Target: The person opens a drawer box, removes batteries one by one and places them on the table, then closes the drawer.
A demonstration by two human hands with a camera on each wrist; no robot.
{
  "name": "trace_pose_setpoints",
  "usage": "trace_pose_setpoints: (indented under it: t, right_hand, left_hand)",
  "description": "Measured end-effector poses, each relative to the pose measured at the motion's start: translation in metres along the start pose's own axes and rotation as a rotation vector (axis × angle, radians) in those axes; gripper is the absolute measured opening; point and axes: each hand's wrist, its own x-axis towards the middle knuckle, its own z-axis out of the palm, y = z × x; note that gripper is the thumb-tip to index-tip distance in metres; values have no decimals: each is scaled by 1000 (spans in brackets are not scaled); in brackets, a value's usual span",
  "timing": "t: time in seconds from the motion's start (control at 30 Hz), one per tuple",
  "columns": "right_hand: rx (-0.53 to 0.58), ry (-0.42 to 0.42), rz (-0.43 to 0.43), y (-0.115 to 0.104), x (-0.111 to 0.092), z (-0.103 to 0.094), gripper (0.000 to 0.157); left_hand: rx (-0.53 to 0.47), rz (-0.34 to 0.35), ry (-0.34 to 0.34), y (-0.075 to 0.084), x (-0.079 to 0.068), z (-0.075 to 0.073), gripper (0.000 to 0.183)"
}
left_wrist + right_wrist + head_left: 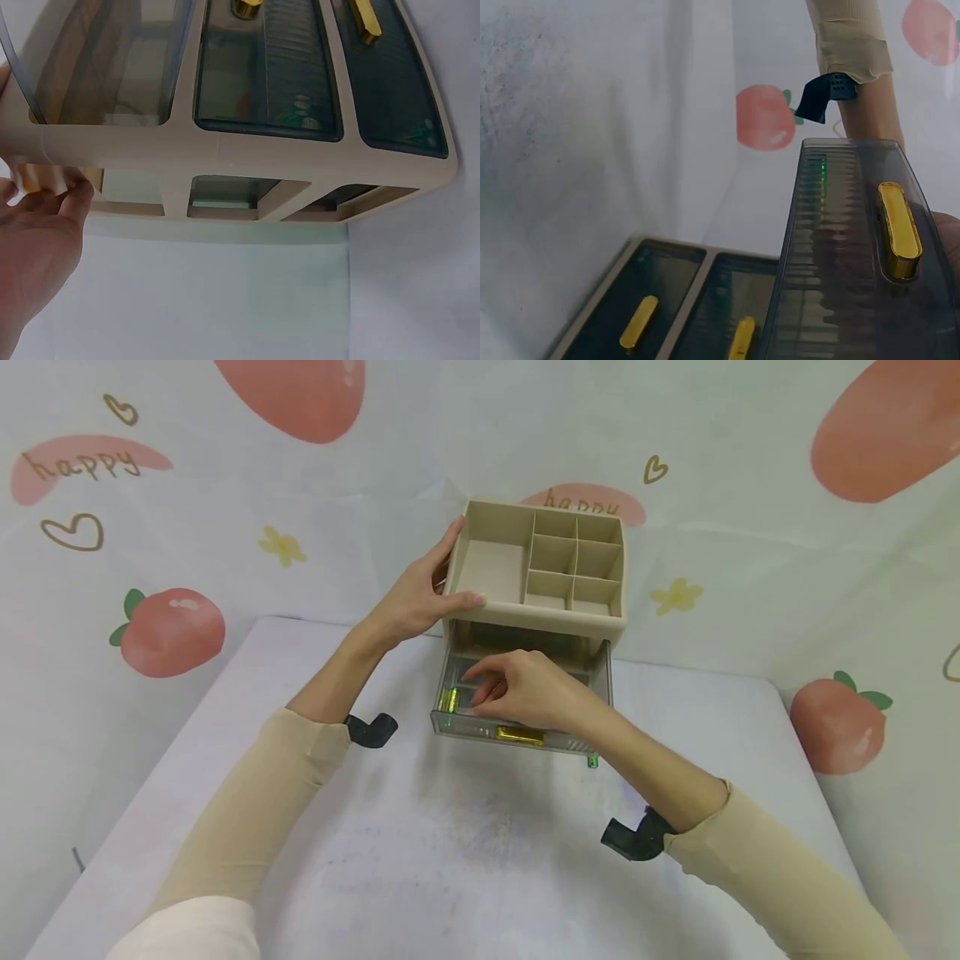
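Observation:
A beige desktop organizer (457,589) stands at the back of the table, with its clear top drawer (468,727) pulled out. My left hand (420,597) grips the organizer's upper left side, thumb over the front top edge. In the left wrist view, the fingers of the left hand (45,255) reach its side. My right hand (528,689) is inside the drawer, fingers bent and thumb apart, with nothing visible between them. A small shiny gold-green cylinder (450,700) lies in the drawer's front left corner, near those fingertips. The right wrist view shows the drawer's gold handle (901,232).
Two more drawers with gold handles (639,322) sit closed below. Divided compartments (576,560) form the organizer's top. A small green shiny piece (592,761) shows by the drawer's front right corner. Behind stands a fruit-printed backdrop (375,560); the white table (465,860) extends forward.

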Motion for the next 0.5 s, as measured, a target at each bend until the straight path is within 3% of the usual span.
trace_pose_setpoints:
  t: [0.27,0.5]
  right_hand:
    - [-64,-36,32,-3,9,1,36]
    - [-83,-59,83,-10,14,4,35]
  left_hand:
    - [-1,-32,-22,31,-9,2,97]
    - [-12,-32,-23,30,-10,3,98]
